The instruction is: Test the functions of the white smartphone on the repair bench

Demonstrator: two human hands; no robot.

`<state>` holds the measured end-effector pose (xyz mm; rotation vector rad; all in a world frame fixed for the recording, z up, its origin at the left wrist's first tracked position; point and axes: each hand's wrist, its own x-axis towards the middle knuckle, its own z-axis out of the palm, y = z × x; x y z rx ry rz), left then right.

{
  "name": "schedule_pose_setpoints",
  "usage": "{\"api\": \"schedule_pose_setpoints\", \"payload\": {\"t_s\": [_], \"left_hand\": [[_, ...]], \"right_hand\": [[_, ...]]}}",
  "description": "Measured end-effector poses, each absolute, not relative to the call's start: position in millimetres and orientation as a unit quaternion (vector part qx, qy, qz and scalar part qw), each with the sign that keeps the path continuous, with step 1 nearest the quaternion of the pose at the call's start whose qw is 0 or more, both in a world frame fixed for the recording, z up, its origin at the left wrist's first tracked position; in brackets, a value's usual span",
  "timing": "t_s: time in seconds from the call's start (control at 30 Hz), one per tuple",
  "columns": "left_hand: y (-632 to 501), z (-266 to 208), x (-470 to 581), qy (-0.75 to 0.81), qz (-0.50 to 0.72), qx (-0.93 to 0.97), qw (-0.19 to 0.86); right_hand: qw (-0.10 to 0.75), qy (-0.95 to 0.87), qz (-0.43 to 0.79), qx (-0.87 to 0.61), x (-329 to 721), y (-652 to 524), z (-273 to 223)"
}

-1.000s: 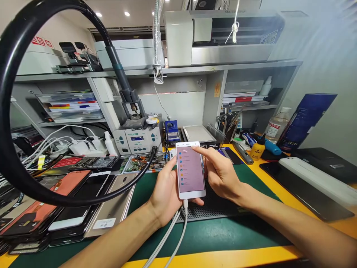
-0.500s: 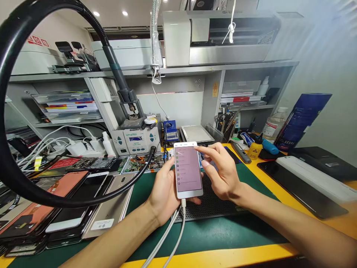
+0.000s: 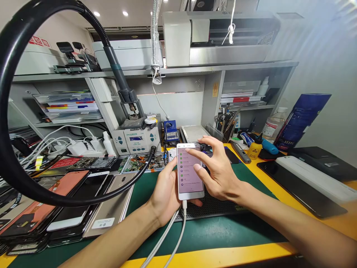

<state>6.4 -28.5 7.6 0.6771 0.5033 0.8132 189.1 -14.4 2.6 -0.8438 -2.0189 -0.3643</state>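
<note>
A white smartphone (image 3: 191,178) with a lit, pinkish screen showing a list of lines and small icons stands tilted up in my left hand (image 3: 165,193). The left thumb lies along its left edge, and fingertips show past its lower right side. A white charging cable (image 3: 184,219) is plugged into the phone's bottom end and runs down toward me. Over the upper part of the screen, my right hand (image 3: 220,171) has its fingers apart, the index fingertip at the top of the list. Whether that fingertip touches the glass I cannot tell. The right hand holds nothing.
Several phones and phone parts (image 3: 78,201) are stacked at left, under a thick black hose (image 3: 92,203). Behind stands a hot-air station (image 3: 136,139) beside a tray of circuit boards (image 3: 142,162). At right are a yellow bottle (image 3: 254,149) and a black phone-like slab (image 3: 298,188).
My right index finger has moved left across the upper screen, and the right fingers have spread more. The phone has shifted slightly right and down, and its list looks brighter.
</note>
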Motion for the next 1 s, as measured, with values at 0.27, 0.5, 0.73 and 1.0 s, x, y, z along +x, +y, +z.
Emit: {"api": "schedule_pose_setpoints", "payload": {"t_s": [0.27, 0.5, 0.73, 1.0], "left_hand": [[-27.9, 7.4, 6.7, 0.235, 0.381, 0.318, 0.836], [-29.2, 7.1, 6.8, 0.244, 0.370, 0.336, 0.831], [-28.7, 5.9, 5.4, 0.243, 0.370, 0.339, 0.830], [-28.9, 7.9, 5.9, 0.227, 0.373, 0.331, 0.836]], "right_hand": [[0.464, -0.810, -0.132, -0.333, 189.0, -17.1, 3.9], [0.440, -0.822, -0.143, -0.333, 188.0, -17.4, 3.1], [0.454, -0.810, -0.136, -0.346, 187.5, -18.7, 4.9], [0.503, -0.780, -0.133, -0.347, 187.8, -18.2, 6.4]]}}
